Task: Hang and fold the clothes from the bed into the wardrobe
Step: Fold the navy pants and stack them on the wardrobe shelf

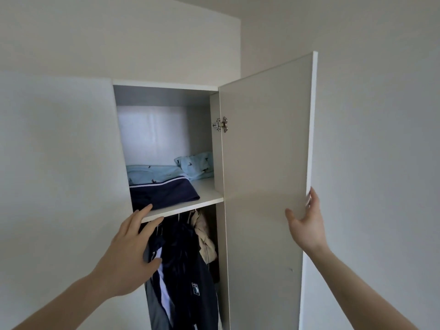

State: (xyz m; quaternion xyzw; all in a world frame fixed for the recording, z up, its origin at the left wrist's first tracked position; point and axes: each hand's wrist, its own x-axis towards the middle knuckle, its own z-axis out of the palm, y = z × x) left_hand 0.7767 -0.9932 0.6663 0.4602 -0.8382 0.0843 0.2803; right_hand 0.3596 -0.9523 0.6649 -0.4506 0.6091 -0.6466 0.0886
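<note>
The white wardrobe stands open, its right door (266, 144) swung out toward me. My right hand (306, 225) holds the door's free edge, fingers behind it and thumb in front. My left hand (129, 253) is open with fingers spread, just below the front edge of the upper shelf (209, 194), holding nothing. On that shelf lie a folded navy garment with a white stripe (164, 191), a folded light blue patterned garment (152, 173) behind it and a second light blue piece (195, 165) at the right. Below the shelf hang dark navy jackets (185, 270) and a beige garment (204, 236).
The wardrobe's left door (62, 163) is closed and fills the left of the view. White walls and a sloped ceiling surround the wardrobe. A metal hinge (221, 125) joins the open door to the cabinet side. The bed is out of view.
</note>
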